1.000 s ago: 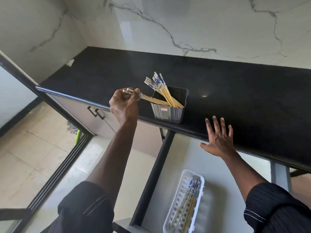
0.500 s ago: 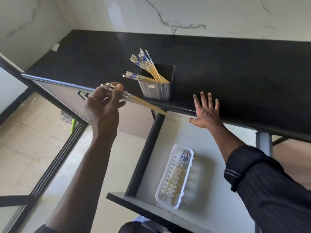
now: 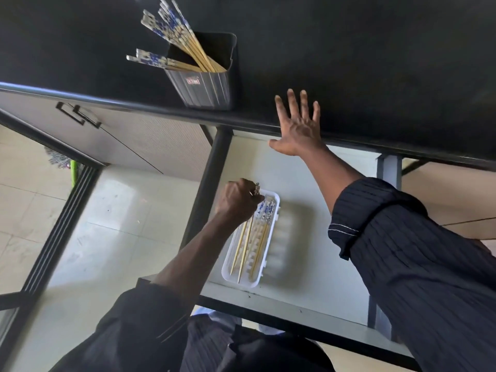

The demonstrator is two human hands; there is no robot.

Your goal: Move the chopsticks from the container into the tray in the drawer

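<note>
A grey ribbed container (image 3: 205, 88) stands at the front edge of the black counter, with several wooden chopsticks (image 3: 178, 40) with blue-and-white tops leaning out of it to the left. Below, a white slotted tray (image 3: 271, 248) lies in the open drawer and holds a few chopsticks (image 3: 264, 224). My left hand (image 3: 236, 201) is over the tray's far left end, shut on a pair of chopsticks (image 3: 243, 248) whose tips point down the tray toward me. My right hand (image 3: 299, 127) lies flat and spread on the counter edge, holding nothing.
The drawer (image 3: 308, 210) has a pale floor and a dark frame. To the left are a cabinet door with black handles (image 3: 77, 115), a tiled floor and a green-handled mop (image 3: 72, 171). The black counter (image 3: 375, 63) stretches right.
My left hand carried the pair of chopsticks from beside the container down to the tray in the drawer. The view tilted down. My right hand stayed on the counter edge.
</note>
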